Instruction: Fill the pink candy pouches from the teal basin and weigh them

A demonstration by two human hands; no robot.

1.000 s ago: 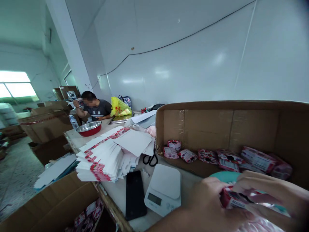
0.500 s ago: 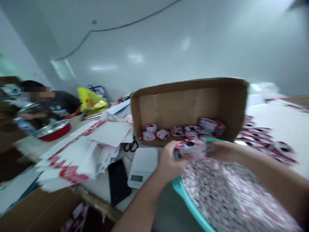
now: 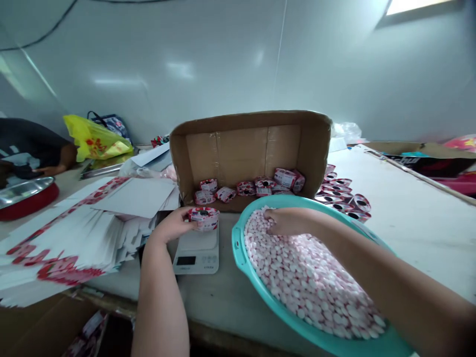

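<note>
My left hand (image 3: 173, 225) grips a small red-and-white printed carton (image 3: 204, 218) over the back part of a white kitchen scale (image 3: 196, 261). Whether the carton rests on the scale I cannot tell. My right hand (image 3: 284, 221) reaches into a turquoise basin (image 3: 241, 248) full of small round pink-and-white candies (image 3: 308, 277). Its fingers are curled at the surface of the candies, the tips partly hidden among them. Behind both hands, a brown cardboard box (image 3: 241, 148) lies with its open side toward me, several similar cartons (image 3: 245, 188) along its lower wall.
Stacked printed white card sheets (image 3: 134, 198) cover the left side. Several red-and-white cartons with dark openings (image 3: 359, 203) lie right of the box. A red metal bowl (image 3: 29, 201), a yellow bag (image 3: 94, 141) and another person's arm (image 3: 55, 166) are at far left.
Both hands were together at the carton above the basin's edge. The left has carried the carton left to the scale; the right has gone down into the candies. The view has turned right.
</note>
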